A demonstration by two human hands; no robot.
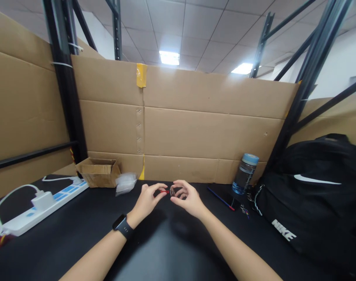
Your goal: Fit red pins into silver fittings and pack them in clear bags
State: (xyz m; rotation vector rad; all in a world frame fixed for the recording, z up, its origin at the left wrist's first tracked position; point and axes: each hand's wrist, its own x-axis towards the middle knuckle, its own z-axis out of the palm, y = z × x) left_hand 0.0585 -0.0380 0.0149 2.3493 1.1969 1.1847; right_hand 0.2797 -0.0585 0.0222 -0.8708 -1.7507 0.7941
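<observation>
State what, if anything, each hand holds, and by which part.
The left hand pinches a small red item by one end; the right hand, a small clear piece, apparently by its edge.

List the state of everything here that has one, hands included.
Left hand, pinching a small red piece
Right hand, fingers curled around a clear piece
Smartwatch, strapped on, screen dark
Power strip, plugs inserted
Water bottle, upright, lid on
Blue stick, lying flat
Backpack, zips too dark to tell
Ceiling lights, on
</observation>
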